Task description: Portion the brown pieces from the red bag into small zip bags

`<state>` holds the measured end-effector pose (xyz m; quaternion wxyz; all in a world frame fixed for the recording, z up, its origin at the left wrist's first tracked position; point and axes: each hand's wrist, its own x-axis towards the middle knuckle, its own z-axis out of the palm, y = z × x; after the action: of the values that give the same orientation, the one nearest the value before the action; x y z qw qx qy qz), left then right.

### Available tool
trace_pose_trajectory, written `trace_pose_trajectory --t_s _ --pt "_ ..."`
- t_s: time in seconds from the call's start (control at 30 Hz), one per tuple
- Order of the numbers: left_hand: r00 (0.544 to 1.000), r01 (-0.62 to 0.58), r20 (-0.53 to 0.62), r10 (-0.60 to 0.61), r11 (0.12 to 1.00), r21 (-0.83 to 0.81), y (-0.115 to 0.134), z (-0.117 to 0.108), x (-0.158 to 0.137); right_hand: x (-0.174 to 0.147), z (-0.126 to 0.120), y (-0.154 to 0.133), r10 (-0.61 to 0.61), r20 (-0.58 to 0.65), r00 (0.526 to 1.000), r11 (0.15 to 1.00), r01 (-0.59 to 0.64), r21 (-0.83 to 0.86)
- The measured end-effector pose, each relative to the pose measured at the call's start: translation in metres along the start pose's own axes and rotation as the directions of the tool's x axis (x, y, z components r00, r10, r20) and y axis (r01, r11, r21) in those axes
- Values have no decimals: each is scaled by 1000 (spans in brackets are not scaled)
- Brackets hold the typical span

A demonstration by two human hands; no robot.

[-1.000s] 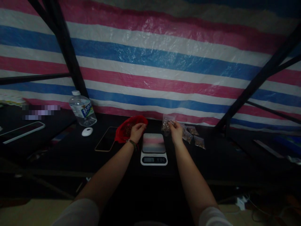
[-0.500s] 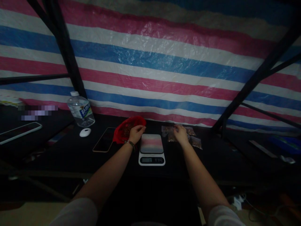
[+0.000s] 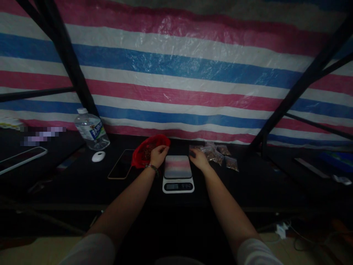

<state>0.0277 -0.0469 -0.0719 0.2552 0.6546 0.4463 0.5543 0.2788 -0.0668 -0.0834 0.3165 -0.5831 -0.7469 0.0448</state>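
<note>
My left hand (image 3: pixel 158 156), with a beaded bracelet at the wrist, is at the right edge of a red bag (image 3: pixel 137 159) that lies open with small brown pieces inside. Its fingers are pinched together; what is between them, if anything, is too small to tell. Past the scale's right side, my right hand (image 3: pixel 199 159) has its fingers curled in at the left end of several small clear plastic bags (image 3: pixel 215 156) of brown pieces. Whether it grips one is hidden. Between both hands a white kitchen scale (image 3: pixel 178 170) has a bare, reflective top and a dark display.
Left of the red bag lie a phone (image 3: pixel 121 164) and a white computer mouse (image 3: pixel 98 156). A clear plastic bottle (image 3: pixel 92 130) stands behind them. Another phone (image 3: pixel 23 159) is at far left. Black frame bars (image 3: pixel 72 70) slant up before a striped plastic sheet (image 3: pixel 176 77).
My right hand has moved left, from over the small bags to their left end beside the scale. My left hand stays at the red bag. The view has shifted slightly.
</note>
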Motion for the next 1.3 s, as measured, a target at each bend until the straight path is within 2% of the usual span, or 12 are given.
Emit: trace_pose_trajectory --t_s 0.07,0.17,0.27,0.33,0.43,0.57,0.67,0.8,0.97,1.13,1.3 --pt "1000 -1 2 1 1000 6 2 0 0 -1 -2 -2 34 -36 999 999 -34 5" --pt "1000 -3 -2 3 1000 12 5 -1 -1 -1 -7 -10 84 -163 983 996 -76 55" --pt "1000 -8 -5 8 1000 26 7 -2 -1 -4 -11 -26 25 -264 964 990 12 139" --pt "1000 -5 -1 5 999 45 7 -2 -1 -7 -13 -40 -66 -247 967 980 110 166" --pt "1000 -3 9 3 999 54 7 -2 -1 -11 -13 -57 -194 -146 970 960 218 177" --pt "1000 5 15 -6 999 52 7 -2 -1 -13 -13 -60 -239 -57 969 943 245 224" --pt "1000 -5 17 4 997 74 7 -2 -1 -12 -14 -50 -184 -84 979 936 201 288" --pt "999 -6 32 3 995 95 7 -2 -1 -7 -14 -33 -1 -180 984 935 65 347" --pt "1000 3 11 -4 997 81 7 -3 -2 -3 -9 -18 235 -289 928 946 -150 288" --pt "1000 14 6 -14 998 66 8 -3 -2 -3 -7 -8 280 -239 930 951 -236 200" --pt "999 43 24 -44 999 30 7 -3 -3 -5 -15 -8 267 -259 928 960 -280 -14"
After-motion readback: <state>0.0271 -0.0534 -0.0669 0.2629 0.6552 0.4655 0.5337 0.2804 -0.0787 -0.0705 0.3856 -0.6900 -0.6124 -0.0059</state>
